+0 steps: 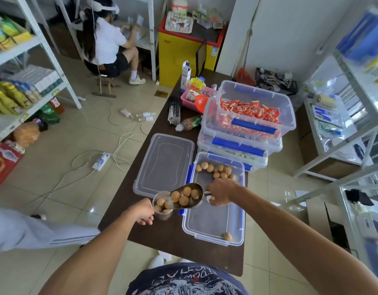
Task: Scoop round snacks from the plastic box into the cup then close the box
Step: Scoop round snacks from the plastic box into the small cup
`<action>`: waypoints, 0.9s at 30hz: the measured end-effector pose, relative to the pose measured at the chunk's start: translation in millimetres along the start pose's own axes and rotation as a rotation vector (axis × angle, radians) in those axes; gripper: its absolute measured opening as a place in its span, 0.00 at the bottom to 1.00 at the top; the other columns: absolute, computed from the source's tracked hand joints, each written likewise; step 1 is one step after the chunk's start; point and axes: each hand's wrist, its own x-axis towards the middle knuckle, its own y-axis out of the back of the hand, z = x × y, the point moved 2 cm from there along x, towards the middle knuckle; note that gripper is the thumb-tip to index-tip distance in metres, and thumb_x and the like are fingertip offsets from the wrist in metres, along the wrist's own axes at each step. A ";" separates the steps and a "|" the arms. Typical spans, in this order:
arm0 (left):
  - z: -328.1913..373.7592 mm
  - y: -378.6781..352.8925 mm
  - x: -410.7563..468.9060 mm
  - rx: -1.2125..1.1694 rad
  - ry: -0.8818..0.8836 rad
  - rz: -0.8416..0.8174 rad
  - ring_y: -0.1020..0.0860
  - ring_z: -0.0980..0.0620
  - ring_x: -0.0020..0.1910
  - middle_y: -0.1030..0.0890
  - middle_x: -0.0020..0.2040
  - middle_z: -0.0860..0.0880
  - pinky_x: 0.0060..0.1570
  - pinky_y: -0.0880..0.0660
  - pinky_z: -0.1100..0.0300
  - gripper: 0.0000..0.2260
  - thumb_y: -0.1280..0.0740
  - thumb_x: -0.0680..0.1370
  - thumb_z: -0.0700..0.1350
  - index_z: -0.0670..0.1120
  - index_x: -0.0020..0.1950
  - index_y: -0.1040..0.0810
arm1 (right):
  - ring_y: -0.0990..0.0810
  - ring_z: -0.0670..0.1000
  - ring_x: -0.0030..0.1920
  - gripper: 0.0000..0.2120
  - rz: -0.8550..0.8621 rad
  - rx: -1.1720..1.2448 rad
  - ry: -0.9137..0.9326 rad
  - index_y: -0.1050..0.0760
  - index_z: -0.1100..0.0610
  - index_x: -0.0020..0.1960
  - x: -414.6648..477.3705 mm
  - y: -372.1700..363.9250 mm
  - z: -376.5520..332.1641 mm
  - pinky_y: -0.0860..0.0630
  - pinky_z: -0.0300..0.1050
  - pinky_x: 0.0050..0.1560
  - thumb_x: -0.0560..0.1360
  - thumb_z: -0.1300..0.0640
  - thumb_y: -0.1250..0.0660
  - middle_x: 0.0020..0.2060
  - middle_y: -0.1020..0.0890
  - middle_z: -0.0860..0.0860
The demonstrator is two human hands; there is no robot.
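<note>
A clear plastic box (pixel 213 222) with blue latches lies open on the dark table, with several round tan snacks (pixel 214 169) at its far end and one near the front corner. Its clear lid (pixel 162 165) lies flat to the left. My right hand (pixel 221 191) grips the handle of a metal scoop (pixel 187 198) loaded with several snacks, its mouth tilted over a clear cup (pixel 162 206). My left hand (pixel 142 211) holds the cup from the left. The cup has a few snacks inside.
Stacked clear boxes (pixel 247 122) of red-wrapped sweets stand behind the open box, with a pink basket (pixel 188 101) and a bottle (pixel 189 123) beyond. The dark table (pixel 160 237) ends near my body. Cables and a power strip (pixel 101 161) lie on the floor left. Shelves flank both sides.
</note>
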 end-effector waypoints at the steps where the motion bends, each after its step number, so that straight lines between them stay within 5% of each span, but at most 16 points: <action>1: 0.7 -0.3 0.1 -0.007 -0.006 0.003 0.17 0.52 0.34 0.18 0.41 0.46 0.34 0.26 0.62 0.12 0.47 0.82 0.38 0.41 0.49 0.24 | 0.21 0.52 0.36 0.15 -0.002 -0.009 0.004 0.24 0.52 0.52 -1.1 2.4 0.0 0.19 0.48 0.37 0.70 0.45 0.37 0.35 0.21 0.49; 6: 4.5 -1.5 -1.7 -0.040 -0.036 0.002 0.17 0.53 0.34 0.17 0.41 0.46 0.35 0.25 0.62 0.12 0.47 0.82 0.39 0.42 0.47 0.25 | 0.26 0.52 0.36 0.11 0.032 -0.057 0.019 0.24 0.52 0.48 -7.4 11.8 3.6 0.34 0.42 0.32 0.72 0.46 0.35 0.36 0.22 0.50; 12: 2.9 -2.2 -1.7 0.000 -0.042 -0.005 0.17 0.52 0.35 0.18 0.41 0.47 0.35 0.27 0.62 0.11 0.44 0.82 0.39 0.43 0.43 0.25 | 0.23 0.56 0.39 0.09 0.012 -0.043 -0.003 0.30 0.49 0.40 -7.8 9.2 10.9 0.25 0.47 0.40 0.69 0.44 0.36 0.36 0.24 0.51; 17: -0.7 -3.2 -2.6 -0.010 -0.043 -0.006 0.17 0.52 0.35 0.17 0.42 0.45 0.36 0.27 0.61 0.10 0.44 0.82 0.41 0.45 0.43 0.26 | 0.21 0.56 0.44 0.17 0.108 0.054 -0.089 0.22 0.54 0.49 -19.8 0.2 20.3 0.27 0.46 0.42 0.72 0.41 0.36 0.43 0.20 0.53; 21: -2.3 -7.4 0.6 0.019 -0.029 -0.016 0.16 0.52 0.36 0.17 0.42 0.46 0.36 0.26 0.60 0.09 0.44 0.83 0.41 0.45 0.46 0.27 | 0.20 0.55 0.45 0.19 0.051 0.442 -0.358 0.23 0.59 0.56 -27.0 -55.2 27.6 0.22 0.46 0.42 0.72 0.46 0.32 0.48 0.19 0.56; 24: -2.9 -12.7 3.0 0.066 -0.016 -0.027 0.16 0.52 0.35 0.17 0.41 0.46 0.35 0.26 0.61 0.09 0.46 0.82 0.39 0.46 0.47 0.28 | 0.26 0.53 0.29 0.18 -0.121 0.979 -0.605 0.28 0.59 0.49 -24.0 -105.2 17.8 0.33 0.42 0.27 0.70 0.48 0.28 0.32 0.23 0.55; 27: -4.5 -17.7 5.0 0.094 0.006 -0.048 0.17 0.53 0.33 0.18 0.41 0.46 0.33 0.27 0.62 0.08 0.47 0.82 0.39 0.45 0.49 0.29 | 0.35 0.51 0.21 0.17 -0.217 1.346 -0.748 0.27 0.60 0.41 -16.2 -139.6 6.2 0.41 0.40 0.25 0.67 0.46 0.28 0.22 0.30 0.55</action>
